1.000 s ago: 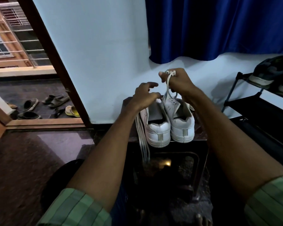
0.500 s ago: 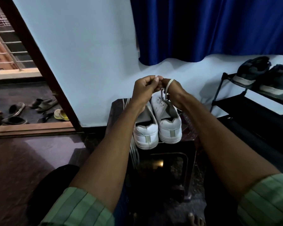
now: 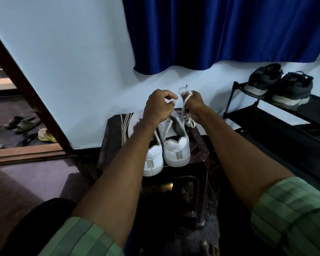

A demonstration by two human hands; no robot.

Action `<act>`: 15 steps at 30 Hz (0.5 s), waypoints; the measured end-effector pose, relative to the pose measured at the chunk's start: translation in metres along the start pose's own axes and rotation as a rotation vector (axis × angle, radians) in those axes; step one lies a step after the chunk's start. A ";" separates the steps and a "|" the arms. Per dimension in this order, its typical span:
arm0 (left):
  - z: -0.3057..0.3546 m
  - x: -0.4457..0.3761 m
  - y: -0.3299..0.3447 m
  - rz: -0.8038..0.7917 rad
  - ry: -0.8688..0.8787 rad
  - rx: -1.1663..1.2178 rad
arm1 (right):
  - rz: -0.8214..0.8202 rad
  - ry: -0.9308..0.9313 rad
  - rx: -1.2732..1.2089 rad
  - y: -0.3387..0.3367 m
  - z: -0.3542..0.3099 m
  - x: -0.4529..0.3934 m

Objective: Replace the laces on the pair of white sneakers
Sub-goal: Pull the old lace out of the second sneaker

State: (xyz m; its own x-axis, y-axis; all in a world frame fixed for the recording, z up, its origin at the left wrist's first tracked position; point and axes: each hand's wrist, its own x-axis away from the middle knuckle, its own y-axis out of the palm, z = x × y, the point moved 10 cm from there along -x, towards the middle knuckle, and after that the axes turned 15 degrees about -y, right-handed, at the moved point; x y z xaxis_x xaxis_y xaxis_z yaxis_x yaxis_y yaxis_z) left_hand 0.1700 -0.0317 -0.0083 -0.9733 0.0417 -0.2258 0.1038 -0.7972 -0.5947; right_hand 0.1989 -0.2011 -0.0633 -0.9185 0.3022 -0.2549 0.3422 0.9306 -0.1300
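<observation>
— On the dark carved stool (image 3: pixel 198 143), what stands?
— Two white leather sneakers (image 3: pixel 175 145), heels near.
— The hands?
— Right hand (image 3: pixel 193 104) grips a flat white lace (image 3: pixel 185 103) running from the right sneaker; left hand (image 3: pixel 158 106) hovers loosely curled, holding nothing.

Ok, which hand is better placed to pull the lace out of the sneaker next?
Right. The right hand already grips the lace above the right sneaker; the left hand holds nothing.
</observation>
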 end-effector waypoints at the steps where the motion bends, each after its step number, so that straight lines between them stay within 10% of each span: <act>1: 0.001 -0.001 0.001 0.005 0.009 -0.012 | -0.058 0.014 0.064 0.002 0.007 0.000; 15: -0.002 -0.004 0.005 -0.048 0.011 -0.059 | -0.670 -0.080 0.712 0.018 0.037 0.021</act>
State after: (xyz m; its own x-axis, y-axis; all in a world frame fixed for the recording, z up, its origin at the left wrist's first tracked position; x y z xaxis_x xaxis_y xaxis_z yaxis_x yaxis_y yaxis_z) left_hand 0.1753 -0.0352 -0.0118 -0.9751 0.0857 -0.2047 0.0697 -0.7575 -0.6491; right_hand 0.1934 -0.1860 -0.1062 -0.9590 -0.2826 0.0218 -0.1817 0.5540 -0.8125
